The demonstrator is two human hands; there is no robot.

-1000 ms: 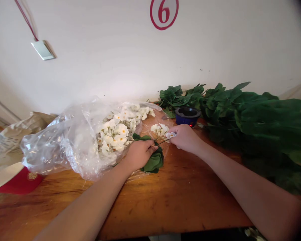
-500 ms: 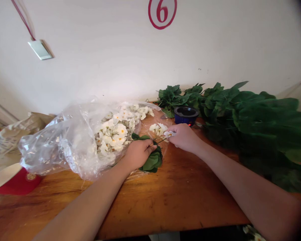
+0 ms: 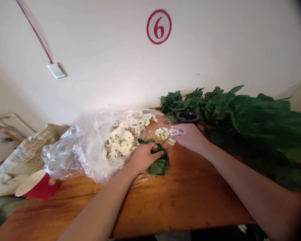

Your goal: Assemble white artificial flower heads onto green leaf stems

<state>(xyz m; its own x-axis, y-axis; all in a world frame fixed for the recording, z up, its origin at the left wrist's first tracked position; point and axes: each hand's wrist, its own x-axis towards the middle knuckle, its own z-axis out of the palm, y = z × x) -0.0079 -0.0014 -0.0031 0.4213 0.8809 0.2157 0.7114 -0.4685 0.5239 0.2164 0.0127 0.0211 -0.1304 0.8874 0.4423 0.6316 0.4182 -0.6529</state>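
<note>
My left hand (image 3: 144,157) is closed around a dark green artificial leaf spray (image 3: 160,164), and a thin stem runs from it towards my right hand (image 3: 191,137). That hand pinches a small white artificial flower (image 3: 175,132) at the stem's far end. More white blossoms (image 3: 163,134) sit just left of my right fingers. A large bunch of white artificial flowers (image 3: 121,142) lies in a clear plastic bag (image 3: 75,150) beside my left hand.
A heap of green artificial foliage (image 3: 256,124) covers the right of the wooden table (image 3: 190,204). A dark blue pot (image 3: 188,117) stands near the wall. At the left lie a printed paper bag (image 3: 22,160) and a red paper cup (image 3: 37,184) on its side.
The wall, table and objects have shifted lower in the view as my head moved. My hands keep the same hold on the stem and leaves.
</note>
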